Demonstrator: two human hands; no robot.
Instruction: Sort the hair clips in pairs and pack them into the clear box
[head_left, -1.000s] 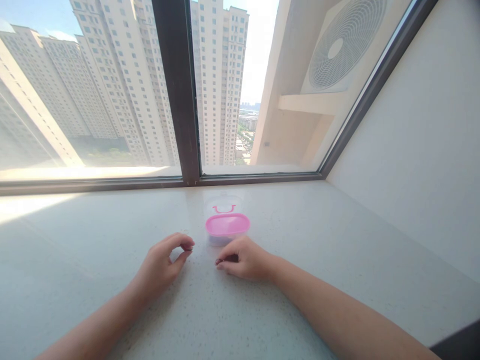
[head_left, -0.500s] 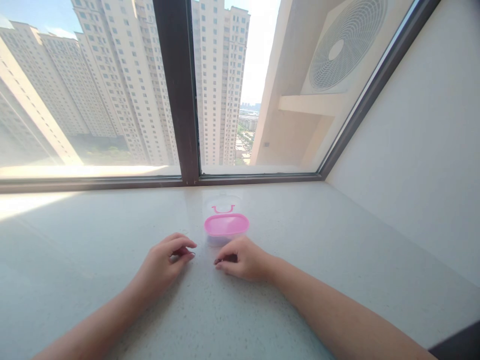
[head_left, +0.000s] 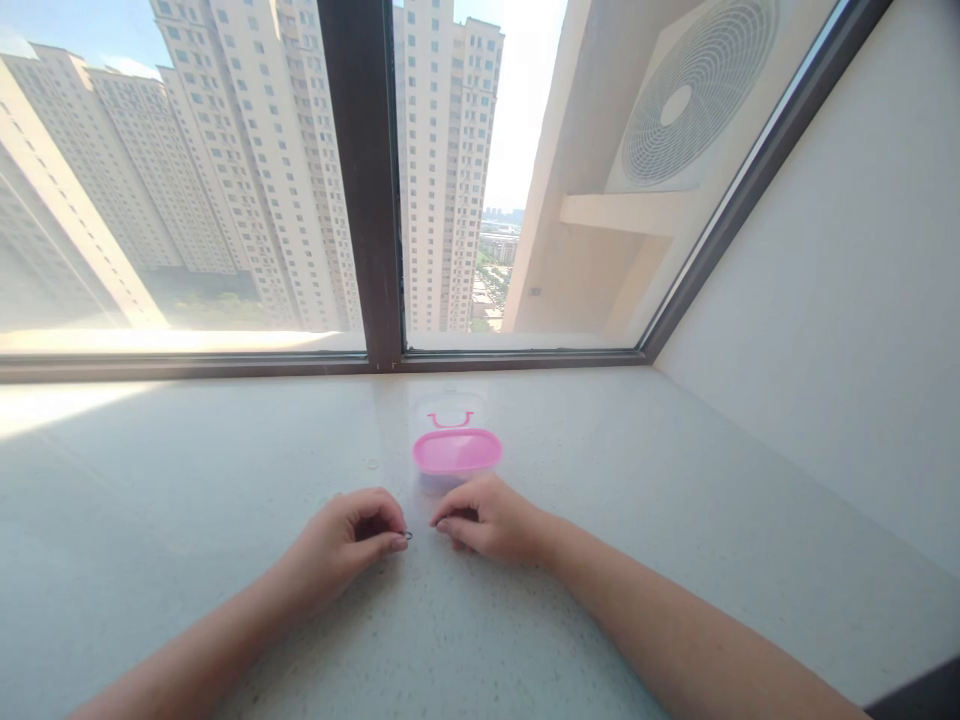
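My left hand (head_left: 360, 535) is pinched shut on a small dark ring (head_left: 408, 535), which pokes out past the thumb and fingertip. Facing it across a narrow gap, my right hand (head_left: 484, 517) is closed in a pinch too. Only a tiny dark bit shows at its fingertips, too small to name. Just behind my right hand stands a clear plastic box with a pink lid (head_left: 457, 452). Farther back, a pink handle (head_left: 451, 420) lies on a transparent piece.
The pale speckled windowsill (head_left: 225, 480) lies under both hands. Dark window frames (head_left: 384, 355) border it at the back, and a white wall (head_left: 825, 330) rises on the right. A dark object (head_left: 919, 690) shows at the lower right corner.
My left hand has moved right and nearer to me, and its fingers have closed more on the ring. The right hand has barely shifted, its fingertips now pressed tighter.
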